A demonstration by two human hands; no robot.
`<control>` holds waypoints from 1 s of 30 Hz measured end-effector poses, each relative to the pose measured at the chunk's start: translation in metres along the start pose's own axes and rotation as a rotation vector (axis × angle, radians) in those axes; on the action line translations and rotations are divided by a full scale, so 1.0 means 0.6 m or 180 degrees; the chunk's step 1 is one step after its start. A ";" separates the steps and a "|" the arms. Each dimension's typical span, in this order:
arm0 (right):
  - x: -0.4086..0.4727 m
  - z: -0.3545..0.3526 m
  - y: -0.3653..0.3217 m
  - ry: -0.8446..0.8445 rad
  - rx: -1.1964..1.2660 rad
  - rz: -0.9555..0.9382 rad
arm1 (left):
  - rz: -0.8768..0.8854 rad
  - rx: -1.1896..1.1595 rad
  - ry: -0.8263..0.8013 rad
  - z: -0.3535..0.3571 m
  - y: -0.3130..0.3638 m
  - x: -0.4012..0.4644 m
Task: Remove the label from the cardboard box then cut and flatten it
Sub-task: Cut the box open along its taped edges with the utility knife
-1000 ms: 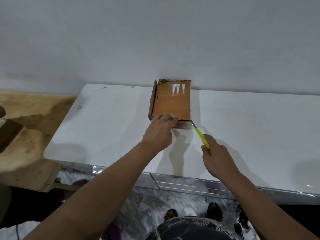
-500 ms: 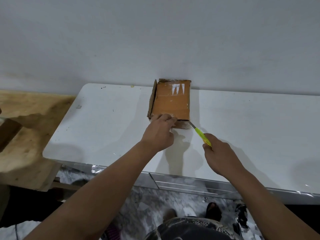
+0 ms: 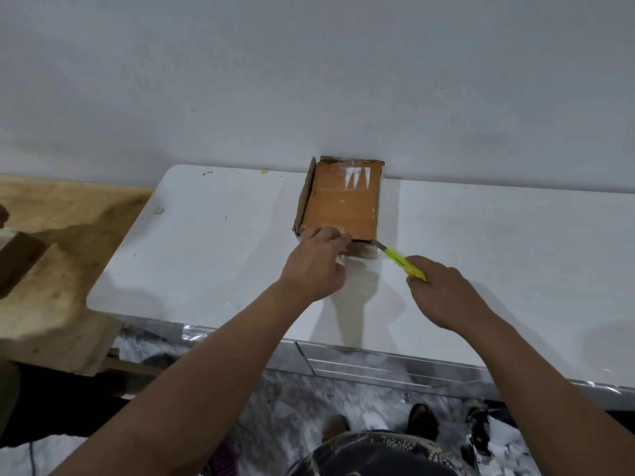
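Note:
A small brown cardboard box (image 3: 345,204) lies on the white table (image 3: 213,255), its far end against the wall. Shiny clear tape covers its top, and its left flap stands loose. My left hand (image 3: 318,266) presses down on the box's near left corner, fingers resting on the edge. My right hand (image 3: 443,293) grips a yellow-green utility knife (image 3: 400,261). The knife's blade touches the box's near right corner, where a dark slit runs along the near top edge.
A grey wall rises directly behind the table. A wooden board (image 3: 58,255) lies to the left of the table. The table's front edge (image 3: 378,355) is shiny metal. Feet in sandals (image 3: 422,420) stand on the marbled floor below.
My right hand has drawn the knife slightly right along the box's near edge to the right corner. My left hand keeps its hold on the near left corner.

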State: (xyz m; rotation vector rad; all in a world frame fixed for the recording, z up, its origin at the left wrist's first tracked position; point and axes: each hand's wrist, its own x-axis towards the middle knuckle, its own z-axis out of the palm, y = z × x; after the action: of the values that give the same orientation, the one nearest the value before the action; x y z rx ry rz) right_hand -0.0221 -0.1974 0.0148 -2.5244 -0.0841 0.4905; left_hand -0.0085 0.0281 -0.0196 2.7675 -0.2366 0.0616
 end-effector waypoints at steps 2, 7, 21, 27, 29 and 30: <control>-0.005 0.004 -0.002 -0.0008 0.0134 0.0026 | -0.0002 -0.0010 0.0004 0.002 -0.001 0.001; -0.008 -0.005 -0.002 -0.0131 0.0465 0.0093 | 0.0033 0.0143 0.0075 0.001 -0.002 0.004; -0.024 0.005 -0.001 -0.0051 0.0510 0.0106 | -0.0023 0.0608 -0.0504 -0.017 0.019 0.030; -0.032 0.025 0.002 0.0107 0.0297 0.0062 | 0.0039 0.0619 -0.0528 -0.013 0.008 0.018; -0.032 0.031 0.001 0.0200 0.0054 -0.0001 | 0.0057 0.0640 -0.0560 -0.013 0.008 0.016; -0.033 0.033 0.001 0.0225 -0.0011 -0.0017 | 0.0064 0.0636 -0.0577 -0.014 0.008 0.016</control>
State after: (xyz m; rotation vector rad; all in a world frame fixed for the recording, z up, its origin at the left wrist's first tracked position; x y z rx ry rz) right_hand -0.0477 -0.1909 0.0055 -2.5414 -0.0650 0.3990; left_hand 0.0000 0.0249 -0.0094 2.9720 -0.3211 -0.1704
